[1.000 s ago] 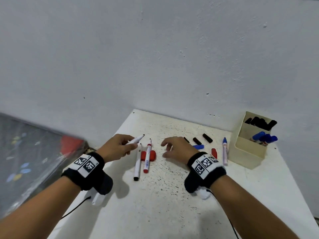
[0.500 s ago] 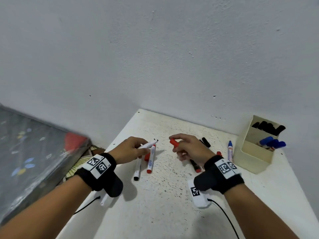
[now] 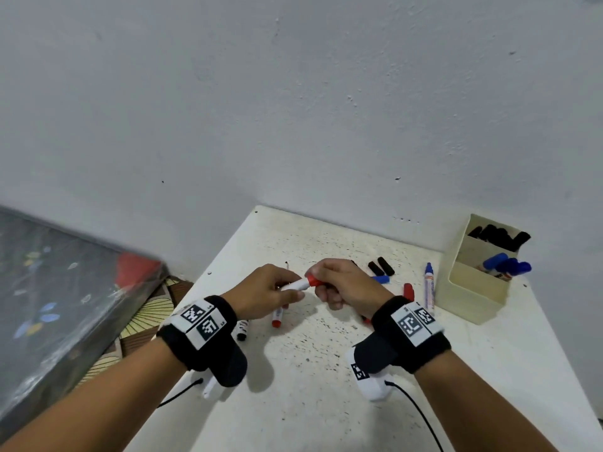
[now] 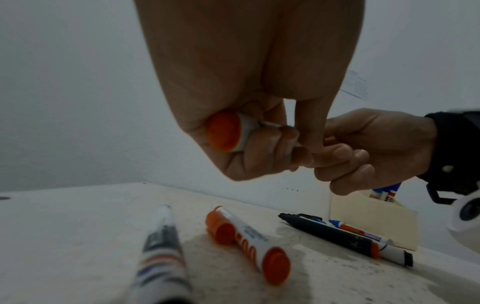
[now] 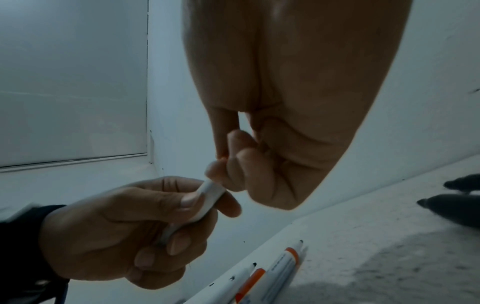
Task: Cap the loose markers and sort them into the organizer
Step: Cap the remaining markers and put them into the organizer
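Two hands meet above the table [image 3: 326, 402], pressing a red cap [image 3: 314, 281] onto a marker [image 3: 295, 285].

The left hand [image 3: 264, 291] has its fingers curled round the white marker barrel, whose orange-red end [image 4: 223, 132] shows in the left wrist view; the right hand [image 3: 346, 283] pinches the cap at the marker's tip. On the table below lie a red marker [image 4: 249, 239] with a loose red cap touching its side, and a black-ended marker [image 3: 242, 330] to its left. To the right lie black caps [image 3: 380, 266], a blue cap [image 3: 381, 279], a red cap [image 3: 408, 291] and a blue marker [image 3: 429, 285] just beside the organizer [image 3: 470, 288], which holds black markers in the far compartment and blue ones in the middle.
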